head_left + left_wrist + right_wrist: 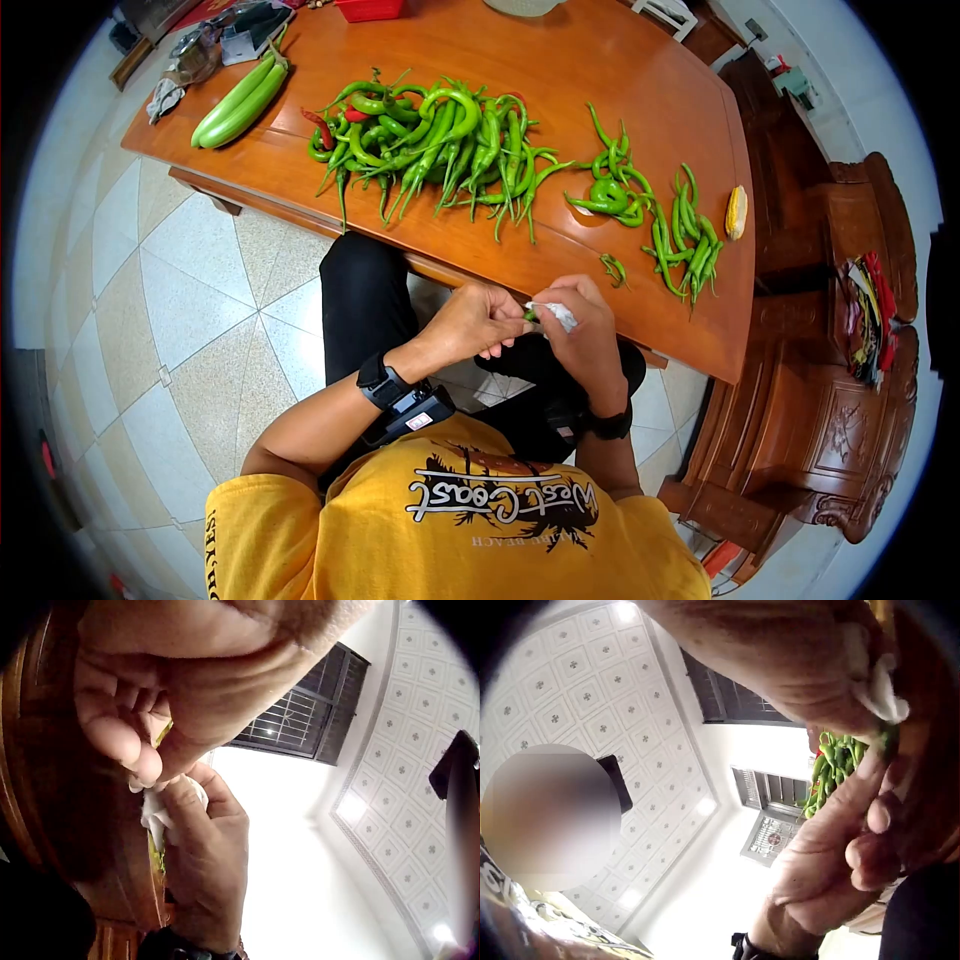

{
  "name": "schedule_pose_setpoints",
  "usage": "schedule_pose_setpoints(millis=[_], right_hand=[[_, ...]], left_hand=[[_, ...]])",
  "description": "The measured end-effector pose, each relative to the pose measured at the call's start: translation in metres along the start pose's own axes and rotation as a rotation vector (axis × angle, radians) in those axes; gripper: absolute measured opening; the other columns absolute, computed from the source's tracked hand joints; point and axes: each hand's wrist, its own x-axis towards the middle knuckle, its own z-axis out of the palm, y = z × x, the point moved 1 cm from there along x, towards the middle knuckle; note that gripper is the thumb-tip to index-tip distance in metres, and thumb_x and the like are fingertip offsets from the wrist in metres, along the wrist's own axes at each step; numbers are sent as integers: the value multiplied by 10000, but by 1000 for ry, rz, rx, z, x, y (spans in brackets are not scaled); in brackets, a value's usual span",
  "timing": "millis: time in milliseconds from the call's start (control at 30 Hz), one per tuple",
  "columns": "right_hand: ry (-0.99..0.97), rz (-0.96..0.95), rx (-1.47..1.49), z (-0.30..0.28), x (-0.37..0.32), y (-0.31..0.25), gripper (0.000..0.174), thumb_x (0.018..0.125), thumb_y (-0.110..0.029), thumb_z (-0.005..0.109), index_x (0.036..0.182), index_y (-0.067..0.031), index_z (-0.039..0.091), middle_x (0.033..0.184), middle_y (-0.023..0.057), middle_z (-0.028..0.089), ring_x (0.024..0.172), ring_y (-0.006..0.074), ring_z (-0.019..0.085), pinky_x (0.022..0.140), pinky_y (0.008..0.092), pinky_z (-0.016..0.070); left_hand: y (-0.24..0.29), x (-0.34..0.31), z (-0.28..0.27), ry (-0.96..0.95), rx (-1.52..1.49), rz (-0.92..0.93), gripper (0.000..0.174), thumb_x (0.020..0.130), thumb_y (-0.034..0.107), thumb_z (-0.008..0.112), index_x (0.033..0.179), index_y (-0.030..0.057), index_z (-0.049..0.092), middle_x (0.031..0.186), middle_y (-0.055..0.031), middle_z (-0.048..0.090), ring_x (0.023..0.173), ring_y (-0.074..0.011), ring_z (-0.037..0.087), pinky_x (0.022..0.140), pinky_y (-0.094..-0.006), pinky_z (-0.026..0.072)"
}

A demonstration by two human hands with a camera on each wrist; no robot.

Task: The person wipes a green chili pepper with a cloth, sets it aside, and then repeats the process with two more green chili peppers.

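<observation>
In the head view both hands meet over the lap, just off the table's near edge. The left hand [463, 325] pinches a green chili pepper [889, 740], most of it hidden by the fingers. A crumpled white tissue [560, 315] is gripped between the thumb and fingers of the right hand [583, 335], up against the pepper. The right wrist view shows the tissue right at the pepper's end, close to the left fingertips. Beyond the hands, a large heap of green chili peppers [440, 135], a few of them red, lies on the table.
On the wooden table [640, 70], smaller groups of peppers [690, 235] lie at the right, near a corn cob [737, 213]. Two long green eggplants [240, 105] are at the left, and a red container [368, 9] at the far edge. A carved wooden bench [800, 420] stands right.
</observation>
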Motion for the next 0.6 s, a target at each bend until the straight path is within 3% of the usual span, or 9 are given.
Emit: schedule_pose_setpoints(millis=[167, 467, 600], right_hand=[[122, 13, -105, -9, 6, 11, 137, 784, 28, 713, 913, -2, 679, 926, 137, 597, 830, 277, 614, 715, 330, 485], [-56, -20, 60, 3, -4, -4, 148, 796, 20, 697, 937, 9, 655, 945, 157, 581, 830, 309, 618, 721, 351, 492], [44, -18, -26, -3, 2, 3, 110, 808, 16, 683, 915, 9, 657, 946, 165, 588, 829, 320, 616, 724, 367, 495]], left_hand=[[4, 0, -1, -6, 49, -23, 199, 884, 170, 735, 941, 0, 648, 653, -5, 618, 494, -41, 559, 439, -182, 455], [-3, 3, 2, -49, 19, -23, 209, 897, 187, 710, 852, -9, 652, 630, -29, 616, 488, -70, 567, 434, -219, 467], [2, 0, 2, -28, 23, -22, 226, 896, 200, 713, 823, -4, 651, 622, -25, 612, 482, -67, 564, 433, -215, 465]])
